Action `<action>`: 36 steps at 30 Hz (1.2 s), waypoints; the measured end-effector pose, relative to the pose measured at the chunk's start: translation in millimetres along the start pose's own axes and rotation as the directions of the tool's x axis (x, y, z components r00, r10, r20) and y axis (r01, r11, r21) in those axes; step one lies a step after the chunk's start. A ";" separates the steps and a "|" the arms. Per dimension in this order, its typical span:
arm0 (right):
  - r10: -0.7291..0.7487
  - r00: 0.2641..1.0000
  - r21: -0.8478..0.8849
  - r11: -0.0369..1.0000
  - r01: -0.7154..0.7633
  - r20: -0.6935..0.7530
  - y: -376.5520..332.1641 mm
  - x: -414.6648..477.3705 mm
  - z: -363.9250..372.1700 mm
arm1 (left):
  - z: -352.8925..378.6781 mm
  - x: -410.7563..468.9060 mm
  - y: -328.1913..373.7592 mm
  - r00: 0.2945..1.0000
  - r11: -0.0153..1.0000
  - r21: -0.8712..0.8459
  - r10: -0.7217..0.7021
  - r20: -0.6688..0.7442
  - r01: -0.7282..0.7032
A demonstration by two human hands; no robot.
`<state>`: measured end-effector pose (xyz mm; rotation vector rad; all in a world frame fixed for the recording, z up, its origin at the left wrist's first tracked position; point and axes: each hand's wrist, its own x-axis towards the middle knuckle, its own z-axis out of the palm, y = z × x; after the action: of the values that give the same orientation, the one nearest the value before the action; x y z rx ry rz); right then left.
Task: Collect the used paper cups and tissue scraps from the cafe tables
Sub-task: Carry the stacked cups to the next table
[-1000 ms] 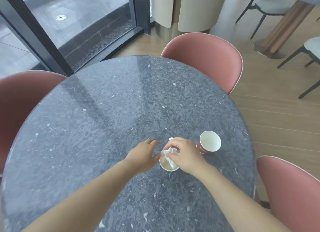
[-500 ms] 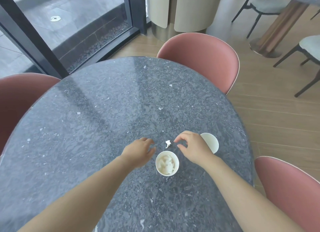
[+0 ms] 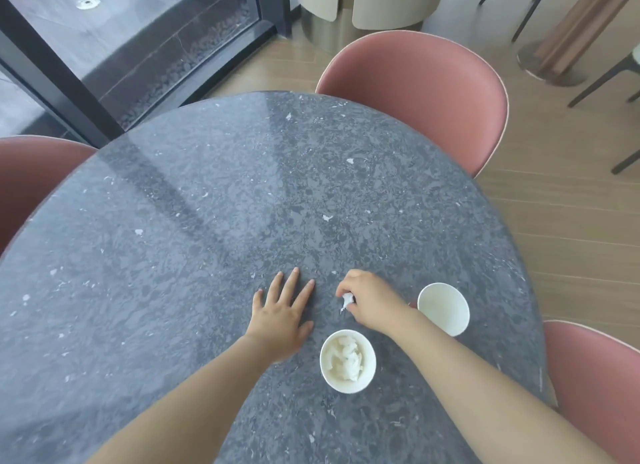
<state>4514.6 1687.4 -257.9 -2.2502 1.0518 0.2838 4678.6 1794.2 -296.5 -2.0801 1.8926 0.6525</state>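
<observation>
Right fingers (image 3: 349, 280) pinching a tissue scrap (image 3: 347, 299); left fingers (image 3: 289, 287) lying spread on the table (image 3: 207, 221).

Your right hand (image 3: 372, 300) is curling tightly round the scrap low over the dark stone; contact with the top cannot be told. Your left hand (image 3: 282, 316) is resting palm down just beside it, fingers wide, holding nothing. A paper cup (image 3: 370, 351) carrying crumpled tissue (image 3: 346, 358) is standing between your forearms. A second cup (image 3: 443, 307) is standing just past your right wrist, which is hiding part of its side. Pink chairs (image 3: 422, 96) are ringing the table.
</observation>
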 end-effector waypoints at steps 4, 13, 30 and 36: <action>0.009 1.000 0.014 1.000 -0.008 -0.028 -7.1 -10.6 -7.4 | 1.6 -4.1 -2.1 1.000 1.000 -0.004 0.006 -0.004 -0.006; -0.120 0.967 0.128 0.980 0.151 -0.223 -45.7 -82.6 -21.8 | -12.7 -32.1 1.3 0.994 1.000 0.002 0.007 0.111 -0.007; 0.039 0.922 0.153 0.988 0.022 -0.385 10.2 -145.5 -10.7 | -49.4 -107.7 63.7 0.904 0.931 0.068 0.366 -0.220 -0.360; 0.068 0.890 -0.021 0.996 -0.087 -0.451 33.6 -149.6 -4.6 | -39.2 -102.6 78.1 0.946 0.947 0.123 0.309 -0.104 -0.296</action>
<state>4390.7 1760.2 -204.3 -2.3732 1.3827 -0.2022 4602.1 1855.7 -204.1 -1.8179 2.2900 0.4828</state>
